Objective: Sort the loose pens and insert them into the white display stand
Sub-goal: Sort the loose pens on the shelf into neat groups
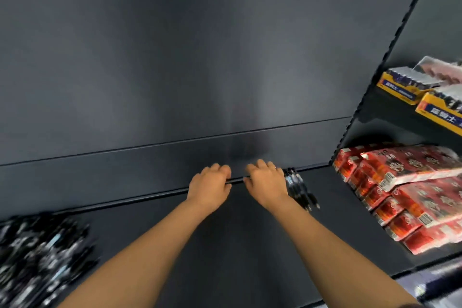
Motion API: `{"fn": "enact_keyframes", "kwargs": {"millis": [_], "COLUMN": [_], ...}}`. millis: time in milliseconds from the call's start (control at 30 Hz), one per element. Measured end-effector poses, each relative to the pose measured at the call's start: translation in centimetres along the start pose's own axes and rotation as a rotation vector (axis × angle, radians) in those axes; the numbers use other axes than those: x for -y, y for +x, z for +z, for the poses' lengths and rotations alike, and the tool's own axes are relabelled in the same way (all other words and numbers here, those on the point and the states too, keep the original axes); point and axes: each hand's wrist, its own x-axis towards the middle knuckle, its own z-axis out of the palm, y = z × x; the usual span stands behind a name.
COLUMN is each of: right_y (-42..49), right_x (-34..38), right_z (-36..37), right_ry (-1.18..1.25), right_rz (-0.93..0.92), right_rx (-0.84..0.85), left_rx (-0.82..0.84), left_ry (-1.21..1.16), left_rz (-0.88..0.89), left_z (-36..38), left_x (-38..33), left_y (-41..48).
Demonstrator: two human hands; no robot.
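A big pile of black pens (42, 257) lies at the near left of the dark shelf (237, 245). It is blurry. Two bare arms reach across the shelf to its back edge. The left hand (210, 186) and the right hand (266, 185) sit close together there, backs up and fingers curled down. I cannot tell if either hand holds anything. A small bunch of black pens (300, 190) lies on the shelf just beside the right hand, on its right. Behind the hands stands the dark back wall (200, 57). On the right are stacked red packs (412, 190), and above them yellow boxes (400, 89).
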Motion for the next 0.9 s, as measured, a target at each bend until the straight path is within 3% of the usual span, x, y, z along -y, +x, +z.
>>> {"fn": "enact_keyframes", "kwargs": {"millis": [233,467,667,900], "right_y": [-1.0,-3.6,-5.8,-8.5], "right_x": [13.5,26.0,32.5,35.1], "right_z": [-1.2,-0.7,1.1,4.4], "right_ry": [0.056,0.183,0.177,0.116], "right_rz": [-0.385,-0.527,-0.469,-0.361], "right_rx": [0.029,0.390,0.665,0.688], "left_rx": [-0.072,0.042,0.069,0.134], "left_ry": [0.184,0.182,0.170,0.144], "left_rz": [-0.071,-0.226,-0.236,-0.227], "left_z": [-5.4,-8.9,-8.9,-6.3], "left_x": [10.6,21.6,28.0,29.8], "left_y": [-8.5,-18.4,-24.7,-26.8]}}
